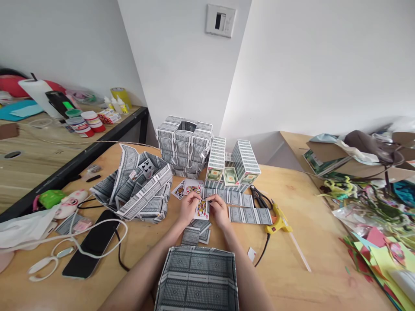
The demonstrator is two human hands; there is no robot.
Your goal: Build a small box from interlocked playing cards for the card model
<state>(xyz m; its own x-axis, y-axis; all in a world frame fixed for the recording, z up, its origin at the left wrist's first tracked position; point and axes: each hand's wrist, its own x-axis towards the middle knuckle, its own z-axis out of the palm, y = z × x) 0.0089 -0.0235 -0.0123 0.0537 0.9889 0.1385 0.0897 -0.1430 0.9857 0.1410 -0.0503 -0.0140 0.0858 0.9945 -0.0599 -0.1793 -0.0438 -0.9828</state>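
Left hand point(188, 209), right hand point(219, 210): each grip seems to pinch face card point(202, 210) near far corners; card between them, left of card strip point(244, 215). Uneven pull could crease it; snagged cord point(266, 245) could drag glue gun point(279, 223) into strip.

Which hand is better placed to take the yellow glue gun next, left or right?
Right, I'd judge: the right hand is nearer the yellow glue gun, which lies to its right. The left hand would probably have to reach across. Both are at the face card, though.
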